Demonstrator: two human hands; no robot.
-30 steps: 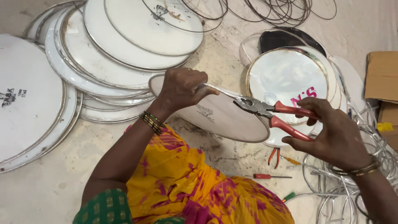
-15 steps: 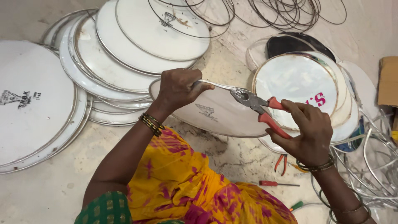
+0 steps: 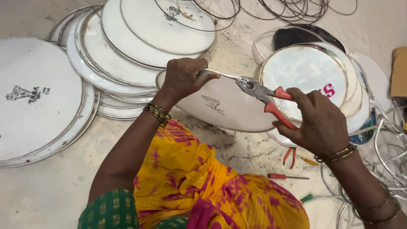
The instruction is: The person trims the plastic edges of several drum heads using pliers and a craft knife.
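A: What does each grip have?

B: The right hand (image 3: 320, 123) is closed around the red handles of a pair of pliers (image 3: 265, 96), whose metal nose bites the thin metal rim of a white drumhead (image 3: 224, 106). The left hand (image 3: 184, 78) pinches that same rim just beside the plier nose, fingers shut on it. The drumhead is tilted over the person's lap, above the floor.

A: Any marks on it?

B: A small dark printed emblem sits near its middle. To the right, another white drumhead (image 3: 303, 70) carries pink lettering at its right edge. Far left, a large white drumhead (image 3: 36, 99) on the floor has a small black emblem.

A: Packages or containers?

B: Only the edge of a brown cardboard box (image 3: 399, 72) at the right border; I cannot tell what it holds.

A: And around them?

B: A stack of white drumheads (image 3: 127, 55) overlaps at upper left. Loose wire hoops (image 3: 296, 8) lie at the top. A red-handled screwdriver (image 3: 286, 176) and a second small pair of red pliers (image 3: 290, 155) lie on the floor below the right hand.
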